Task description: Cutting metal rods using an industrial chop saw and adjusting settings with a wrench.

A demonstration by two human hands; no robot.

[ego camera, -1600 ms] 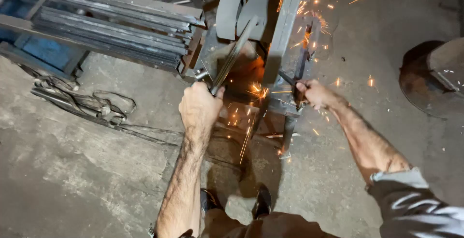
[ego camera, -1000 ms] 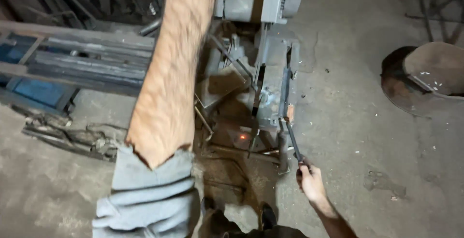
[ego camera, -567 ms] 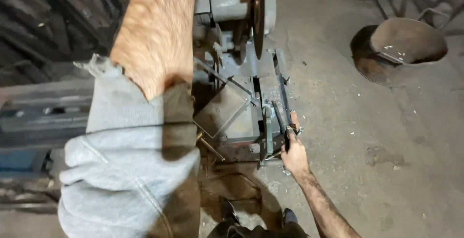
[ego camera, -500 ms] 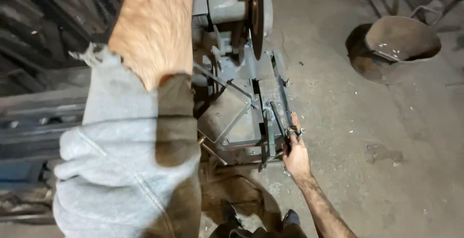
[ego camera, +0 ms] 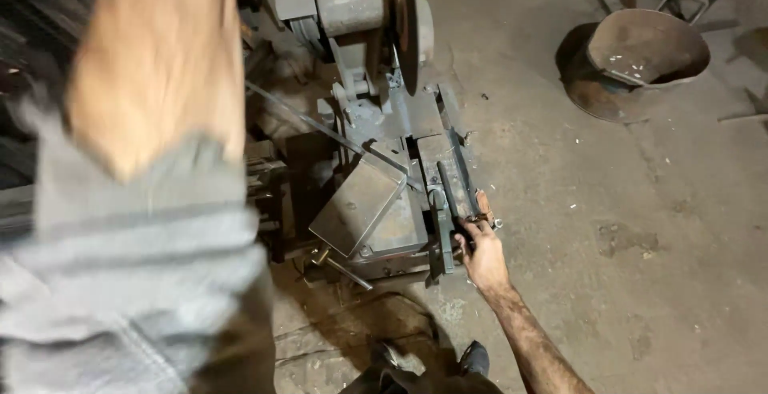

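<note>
My right hand [ego camera: 482, 252] grips the dark metal bar [ego camera: 450, 202] on the cut-off saw [ego camera: 384, 162].
Fingers curled around it; sparks have stopped, my left forearm [ego camera: 160, 66] now raised, its hand unseen.

One head-worn camera looks steeply down, fairly close, at the chop saw [ego camera: 384, 162] on the floor [ego camera: 608, 266].

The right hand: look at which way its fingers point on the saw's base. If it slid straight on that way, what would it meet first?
The right hand points up along the dark metal bar it grips. Sliding on, it would probably meet the saw's clamp first, then the cutting disc; depth is hard to judge.
</note>
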